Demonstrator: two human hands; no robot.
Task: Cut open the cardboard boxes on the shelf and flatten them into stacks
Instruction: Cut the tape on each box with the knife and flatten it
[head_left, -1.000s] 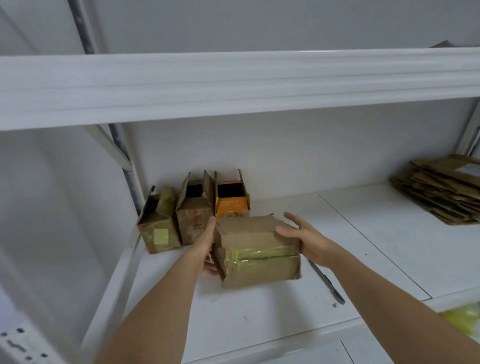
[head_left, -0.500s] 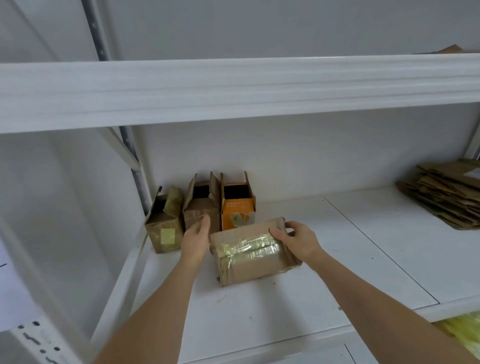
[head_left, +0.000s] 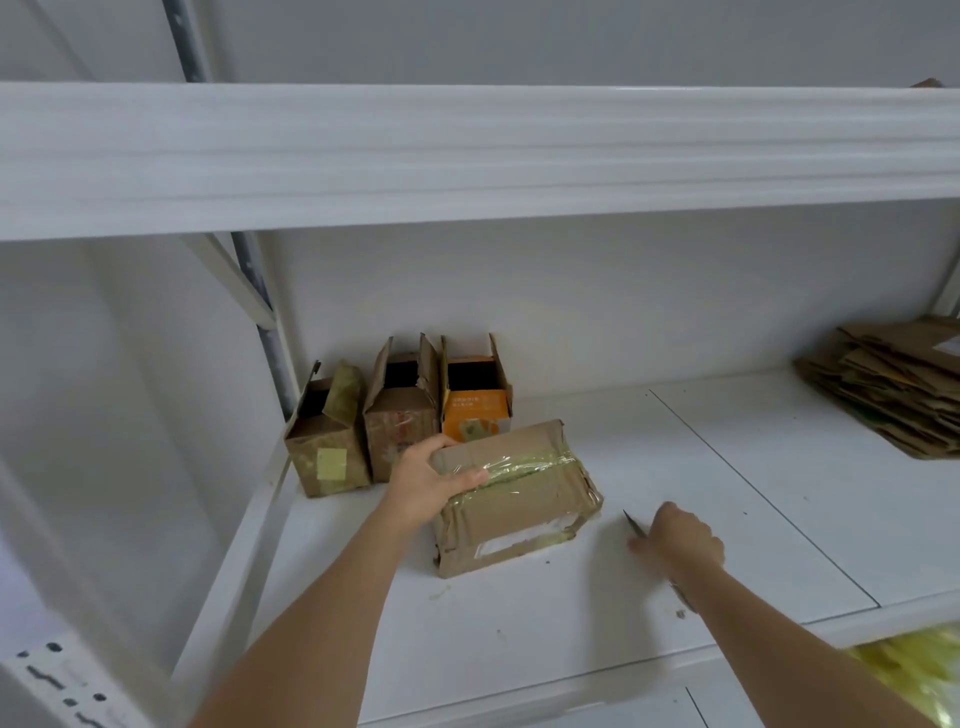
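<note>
head view: left hand (head_left: 423, 486) grips taped cardboard box (head_left: 514, 493) on white shelf (head_left: 727, 467).
right hand (head_left: 675, 540) curled around knife (head_left: 635, 526) just right of box; three opened boxes (head_left: 400, 410) behind.

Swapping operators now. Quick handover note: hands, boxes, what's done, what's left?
Left hand: grips the left end of the taped box, steadying it on the shelf.
Right hand: on the shelf right of that box, fingers curled on the knife; blade tip points toward the box, handle mostly hidden under the wrist.
Boxes: three small open-topped boxes stand upright in a row at the back left.
Done: a stack of flattened cardboard sits at the far right.
Left: the taped box is still sealed. Probably slit its tape next, flatten it, then the three small ones.
</note>
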